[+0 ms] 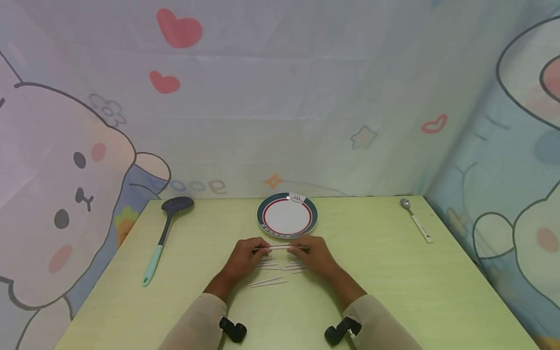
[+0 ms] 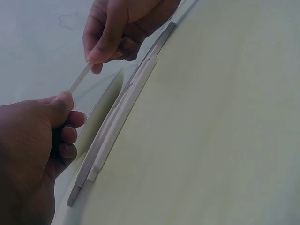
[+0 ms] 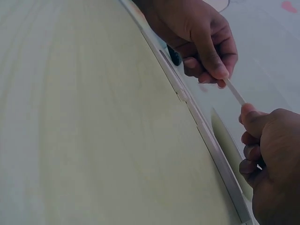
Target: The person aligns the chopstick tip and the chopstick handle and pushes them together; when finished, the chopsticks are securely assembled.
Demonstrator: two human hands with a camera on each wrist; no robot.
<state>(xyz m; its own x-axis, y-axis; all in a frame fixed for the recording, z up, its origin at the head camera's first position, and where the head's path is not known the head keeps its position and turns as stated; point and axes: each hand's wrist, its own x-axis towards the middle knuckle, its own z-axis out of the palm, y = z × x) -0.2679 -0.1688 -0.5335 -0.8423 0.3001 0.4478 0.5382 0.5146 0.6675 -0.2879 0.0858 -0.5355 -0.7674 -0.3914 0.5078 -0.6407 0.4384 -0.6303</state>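
Observation:
A thin white stick (image 1: 280, 247) is stretched between both hands above the table, just in front of the plate (image 1: 287, 235). My left hand (image 1: 244, 257) pinches its left end between thumb and fingers, and my right hand (image 1: 318, 256) pinches the right end. In the left wrist view the held stick (image 2: 80, 78) looks straight, its ends hidden in the fingers. Below the hands lie several more white sticks (image 1: 268, 282), some partly covered by the hands. From the right wrist, the loose sticks (image 3: 206, 129) form a low row on the table, beneath the held stick (image 3: 235, 92).
To the left lies a slotted black turner (image 1: 177, 204) with a mint-green handle (image 1: 152, 266). A small spoon (image 1: 415, 220) with a white handle rests at the far right. A printed cloth (image 1: 280, 97) hangs behind the pale yellow-green table (image 1: 376, 272).

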